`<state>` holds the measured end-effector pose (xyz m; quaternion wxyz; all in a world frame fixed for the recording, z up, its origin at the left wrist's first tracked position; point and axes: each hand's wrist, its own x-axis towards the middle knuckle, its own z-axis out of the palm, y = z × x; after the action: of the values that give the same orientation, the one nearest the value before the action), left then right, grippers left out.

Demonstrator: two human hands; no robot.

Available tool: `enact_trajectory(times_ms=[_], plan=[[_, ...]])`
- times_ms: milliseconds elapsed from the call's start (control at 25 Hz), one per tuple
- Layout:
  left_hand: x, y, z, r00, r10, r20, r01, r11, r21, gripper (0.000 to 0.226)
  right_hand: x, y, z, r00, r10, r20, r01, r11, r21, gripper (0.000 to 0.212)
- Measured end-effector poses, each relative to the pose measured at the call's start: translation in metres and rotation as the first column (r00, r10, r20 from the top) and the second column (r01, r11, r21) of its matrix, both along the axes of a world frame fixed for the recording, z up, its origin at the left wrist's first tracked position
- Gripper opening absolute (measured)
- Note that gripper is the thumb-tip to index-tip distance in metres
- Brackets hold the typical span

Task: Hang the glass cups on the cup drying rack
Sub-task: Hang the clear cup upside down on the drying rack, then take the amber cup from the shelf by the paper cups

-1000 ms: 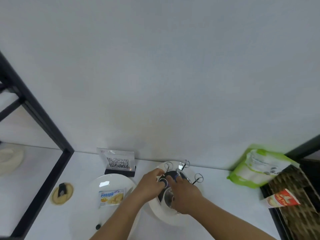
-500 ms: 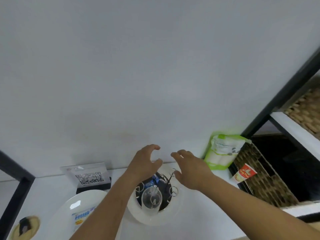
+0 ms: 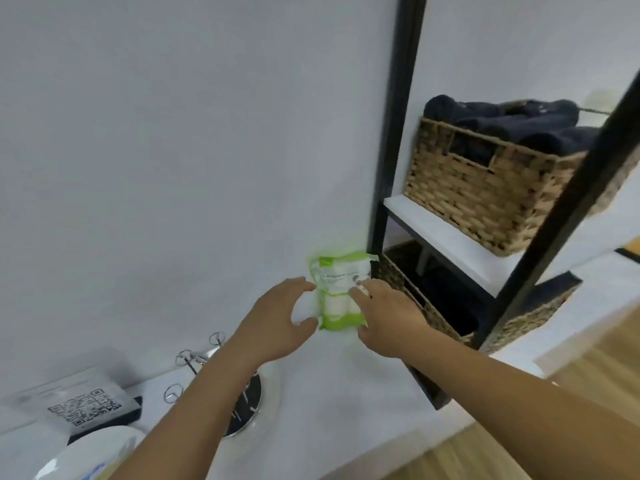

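Note:
The cup drying rack [image 3: 246, 407] stands at the lower left, a dark round base with thin wire hoop arms; my left forearm covers much of it. No glass cup can be made out in this blurred view. My left hand [image 3: 277, 317] is raised to the right of the rack, fingers spread and holding nothing. My right hand [image 3: 384, 313] is open too, in front of a green and white packet [image 3: 337, 292] that leans on the wall; its fingertips overlap the packet's right edge.
A black-framed shelf [image 3: 446, 233] stands at the right with a woven basket [image 3: 485, 188] of dark cloth on top and a lower woven basket [image 3: 412, 296] beside my right hand. A QR-code stand [image 3: 86, 407] and a white plate [image 3: 90, 452] sit at the lower left.
Both hands have left the rack and moved right toward the green packet. The view has swung right, bringing the shelf and baskets into sight. The cup seen on the rack earlier is hidden now.

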<state>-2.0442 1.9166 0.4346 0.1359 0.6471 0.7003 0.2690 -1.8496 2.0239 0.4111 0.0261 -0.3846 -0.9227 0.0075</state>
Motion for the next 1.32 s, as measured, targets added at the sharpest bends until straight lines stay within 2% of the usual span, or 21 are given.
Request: enact_trajectory(times_ms=[160, 280, 400, 480, 640, 720, 840, 1040, 1200, 1320], plan=[[0.1, 0.022, 0.008, 0.986, -0.14, -0.092, 0.129, 0.984, -0.12, 0.027, 0.093, 0.006, 0.015, 0.977, 0.056, -0.205, -0.067, 0.997, -0.049, 0.055], [0.191, 0.047, 0.018, 0.941, -0.313, -0.131, 0.284, 0.937, -0.202, 0.019, 0.178, 0.006, 0.026, 0.942, 0.083, -0.326, -0.096, 0.995, -0.024, 0.04], [0.281, 0.072, 0.03, 0.853, -0.499, -0.155, 0.465, 0.86, -0.211, 0.011, 0.266, 0.002, 0.035, 0.907, -0.026, -0.421, 0.023, 1.0, -0.012, 0.038], [0.33, 0.087, 0.035, 0.81, -0.567, -0.148, 0.537, 0.82, -0.199, 0.013, 0.317, 0.0, 0.04, 0.879, -0.138, -0.457, 0.15, 0.989, -0.008, 0.038], [0.433, 0.12, 0.024, 0.726, -0.674, -0.141, 0.665, 0.739, -0.105, 0.03, 0.429, -0.015, 0.031, 0.783, -0.436, -0.444, 0.47, 0.882, -0.037, 0.037], [0.482, 0.136, 0.015, 0.684, -0.721, -0.115, 0.719, 0.692, -0.066, 0.04, 0.476, -0.025, 0.024, 0.744, -0.521, -0.417, 0.551, 0.833, -0.058, 0.039], [0.545, 0.157, 0.0, 0.612, -0.786, -0.088, 0.788, 0.615, -0.021, 0.041, 0.532, -0.028, 0.02, 0.692, -0.612, -0.384, 0.636, 0.768, -0.077, 0.041], [0.634, 0.213, -0.01, 0.537, -0.843, -0.016, 0.843, 0.537, 0.02, 0.037, 0.612, 0.01, 0.035, 0.633, -0.686, -0.358, 0.725, 0.688, -0.037, 0.04], [0.686, 0.268, -0.003, 0.546, -0.836, 0.061, 0.83, 0.549, 0.093, 0.035, 0.656, 0.055, 0.051, 0.632, -0.698, -0.336, 0.735, 0.677, -0.023, 0.038], [0.709, 0.302, -0.006, 0.566, -0.819, 0.094, 0.814, 0.573, 0.092, 0.035, 0.682, 0.091, 0.055, 0.643, -0.697, -0.318, 0.731, 0.682, -0.019, 0.036]])
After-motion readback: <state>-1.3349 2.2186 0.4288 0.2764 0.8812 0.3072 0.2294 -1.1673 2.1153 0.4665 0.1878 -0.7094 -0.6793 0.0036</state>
